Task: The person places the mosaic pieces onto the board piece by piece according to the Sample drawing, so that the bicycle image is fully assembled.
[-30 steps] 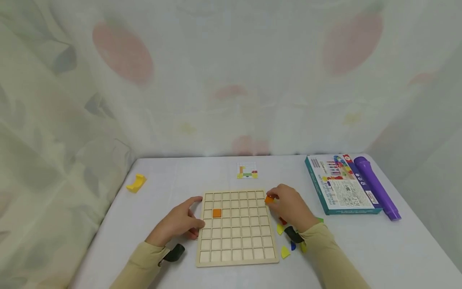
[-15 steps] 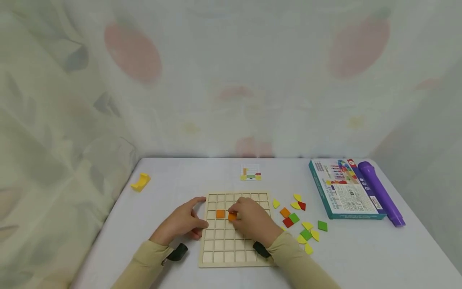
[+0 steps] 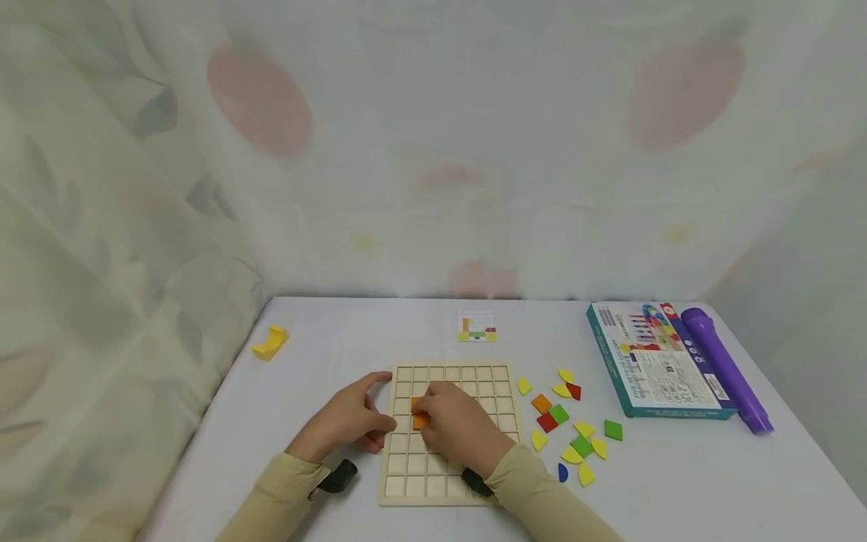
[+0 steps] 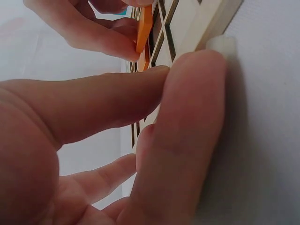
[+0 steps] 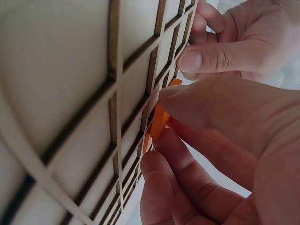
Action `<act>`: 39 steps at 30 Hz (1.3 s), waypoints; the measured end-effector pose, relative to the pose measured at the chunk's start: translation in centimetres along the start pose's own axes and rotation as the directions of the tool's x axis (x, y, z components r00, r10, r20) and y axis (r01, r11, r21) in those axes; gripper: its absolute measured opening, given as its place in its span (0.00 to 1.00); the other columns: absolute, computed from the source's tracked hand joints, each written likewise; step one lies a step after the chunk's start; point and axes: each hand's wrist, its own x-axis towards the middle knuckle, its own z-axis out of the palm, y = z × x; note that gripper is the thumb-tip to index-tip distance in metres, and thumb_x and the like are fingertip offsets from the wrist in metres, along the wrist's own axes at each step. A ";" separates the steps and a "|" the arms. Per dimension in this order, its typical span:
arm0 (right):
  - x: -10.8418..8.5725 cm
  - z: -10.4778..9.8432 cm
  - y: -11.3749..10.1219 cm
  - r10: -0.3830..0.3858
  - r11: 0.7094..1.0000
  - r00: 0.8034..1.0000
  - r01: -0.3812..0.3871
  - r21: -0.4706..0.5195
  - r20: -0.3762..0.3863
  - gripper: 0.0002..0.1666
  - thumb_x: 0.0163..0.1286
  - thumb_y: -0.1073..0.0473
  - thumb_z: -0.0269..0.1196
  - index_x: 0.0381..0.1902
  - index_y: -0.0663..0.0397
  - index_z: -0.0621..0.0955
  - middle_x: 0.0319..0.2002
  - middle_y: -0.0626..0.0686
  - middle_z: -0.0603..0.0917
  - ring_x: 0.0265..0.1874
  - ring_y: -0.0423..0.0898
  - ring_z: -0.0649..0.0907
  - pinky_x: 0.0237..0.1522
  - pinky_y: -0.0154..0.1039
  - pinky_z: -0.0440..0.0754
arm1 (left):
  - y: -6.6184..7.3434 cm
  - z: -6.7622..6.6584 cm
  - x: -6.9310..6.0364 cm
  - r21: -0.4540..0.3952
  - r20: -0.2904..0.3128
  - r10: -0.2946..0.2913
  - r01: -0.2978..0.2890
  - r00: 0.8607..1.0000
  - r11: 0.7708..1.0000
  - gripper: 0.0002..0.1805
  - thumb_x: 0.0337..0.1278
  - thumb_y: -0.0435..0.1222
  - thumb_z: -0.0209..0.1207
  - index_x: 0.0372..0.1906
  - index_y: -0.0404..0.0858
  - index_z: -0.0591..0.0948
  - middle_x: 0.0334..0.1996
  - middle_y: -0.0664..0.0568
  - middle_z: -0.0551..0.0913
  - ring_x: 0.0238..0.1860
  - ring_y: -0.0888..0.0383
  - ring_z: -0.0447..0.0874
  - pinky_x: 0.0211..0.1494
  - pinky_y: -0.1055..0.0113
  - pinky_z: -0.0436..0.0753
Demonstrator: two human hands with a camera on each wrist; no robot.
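Observation:
A wooden grid board (image 3: 406, 485) lies on the table in the head view. My left hand (image 3: 342, 421) grips its left edge, thumb on the rim and a finger against the side, as the left wrist view shows. Over the board's left columns, my right hand (image 3: 467, 429) pinches an orange square tile (image 5: 161, 121) between thumb and fingers. That tile is tilted on edge at a cell. Directly beyond it, another orange tile (image 3: 415, 402) lies in a cell, partly hidden by the right hand's fingers.
Right of the board lie loose tiles: an orange square (image 3: 541, 403), green squares (image 3: 612, 430), red pieces (image 3: 547, 422), several yellow quarter-rounds (image 3: 585, 474) and a blue piece (image 3: 563, 472). A pattern card (image 3: 477, 326), box (image 3: 664, 361), purple tube (image 3: 728, 373) and yellow block (image 3: 271, 343) lie farther out.
My right hand has carried the orange tile from the board's right edge leftward, to the cell just nearer than the laid orange tile. My left hand has stayed at the left edge.

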 end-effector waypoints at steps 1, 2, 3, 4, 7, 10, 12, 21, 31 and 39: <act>0.0 0.1 0.0 -0.002 1.000 1.000 0.002 -0.003 0.001 0.14 0.69 0.61 0.73 0.52 0.50 0.92 0.42 0.43 0.83 0.40 0.37 0.77 0.44 0.29 0.83 | 0.0 0.0 0.0 0.000 0.001 0.000 0.000 1.000 1.000 0.51 0.55 0.31 0.76 0.83 0.48 0.66 0.36 0.40 0.81 0.23 0.51 0.89 0.30 0.58 0.93; 0.0 0.1 -0.1 -0.005 1.000 1.000 0.005 -0.008 0.001 0.14 0.69 0.62 0.73 0.52 0.51 0.92 0.42 0.42 0.83 0.40 0.36 0.77 0.44 0.29 0.83 | 0.0 0.1 0.0 0.002 0.002 0.001 -0.001 1.000 1.000 0.51 0.55 0.31 0.76 0.83 0.48 0.66 0.36 0.40 0.82 0.23 0.51 0.89 0.30 0.58 0.92; 0.0 0.1 -0.2 -0.007 1.000 1.000 0.007 -0.015 0.002 0.15 0.68 0.62 0.73 0.52 0.51 0.92 0.42 0.42 0.83 0.40 0.36 0.77 0.44 0.29 0.83 | -0.1 0.1 0.0 0.006 0.002 0.002 -0.002 1.000 1.000 0.51 0.56 0.31 0.76 0.83 0.48 0.66 0.36 0.40 0.82 0.23 0.51 0.89 0.30 0.59 0.92; 0.0 0.2 -0.2 -0.007 1.000 1.000 0.007 -0.020 0.002 0.15 0.68 0.61 0.73 0.52 0.51 0.92 0.42 0.42 0.83 0.41 0.36 0.77 0.44 0.29 0.83 | -0.1 0.1 0.0 0.007 0.003 0.004 -0.004 1.000 1.000 0.51 0.56 0.31 0.76 0.83 0.48 0.66 0.36 0.40 0.82 0.23 0.52 0.89 0.30 0.59 0.92; 0.1 0.2 -0.3 -0.007 1.000 1.000 0.007 -0.027 -0.002 0.15 0.69 0.61 0.73 0.53 0.51 0.92 0.42 0.43 0.83 0.42 0.37 0.78 0.46 0.30 0.84 | 0.0 0.0 -0.1 0.011 0.004 0.008 -0.008 1.000 1.000 0.51 0.56 0.31 0.77 0.83 0.47 0.66 0.35 0.40 0.82 0.23 0.52 0.90 0.30 0.59 0.92; 0.1 0.2 -0.4 -0.008 0.999 1.000 0.008 -0.031 -0.005 0.14 0.70 0.61 0.73 0.53 0.51 0.92 0.43 0.43 0.83 0.43 0.37 0.78 0.46 0.31 0.84 | 0.0 0.0 0.0 0.014 -0.001 0.008 -0.008 1.000 1.000 0.51 0.56 0.31 0.77 0.83 0.47 0.66 0.35 0.40 0.82 0.23 0.52 0.90 0.30 0.59 0.92; 0.0 0.2 -0.4 -0.009 0.999 1.000 0.009 -0.035 -0.003 0.14 0.71 0.60 0.73 0.53 0.51 0.92 0.43 0.43 0.83 0.42 0.37 0.77 0.45 0.30 0.83 | 0.0 0.0 0.0 0.013 0.001 0.009 -0.009 1.000 1.000 0.51 0.56 0.31 0.77 0.83 0.47 0.66 0.35 0.40 0.82 0.23 0.52 0.90 0.30 0.59 0.92; -0.1 0.3 -0.3 -0.009 0.999 1.000 0.009 -0.047 -0.003 0.13 0.72 0.59 0.73 0.53 0.49 0.92 0.43 0.43 0.83 0.42 0.37 0.78 0.46 0.31 0.84 | -0.2 0.1 0.0 0.013 0.008 0.016 -0.016 1.000 1.000 0.51 0.56 0.32 0.77 0.83 0.48 0.66 0.35 0.40 0.82 0.24 0.52 0.90 0.31 0.58 0.92; 0.1 0.3 -0.3 -0.010 0.999 1.000 0.011 -0.040 0.009 0.11 0.71 0.59 0.73 0.51 0.48 0.92 0.40 0.42 0.81 0.40 0.37 0.77 0.43 0.30 0.82 | -0.1 -0.1 -0.1 0.051 0.001 0.001 -0.001 1.000 0.999 0.51 0.58 0.32 0.77 0.84 0.48 0.65 0.35 0.41 0.82 0.23 0.52 0.90 0.30 0.59 0.91; -0.1 0.2 -0.3 -0.003 0.999 1.000 0.003 -0.040 0.001 0.10 0.71 0.60 0.73 0.49 0.48 0.92 0.39 0.42 0.81 0.39 0.37 0.76 0.41 0.29 0.82 | 0.1 0.1 -0.1 0.090 0.001 0.010 -0.010 1.000 0.996 0.50 0.59 0.32 0.76 0.84 0.48 0.65 0.33 0.42 0.83 0.23 0.52 0.89 0.30 0.60 0.91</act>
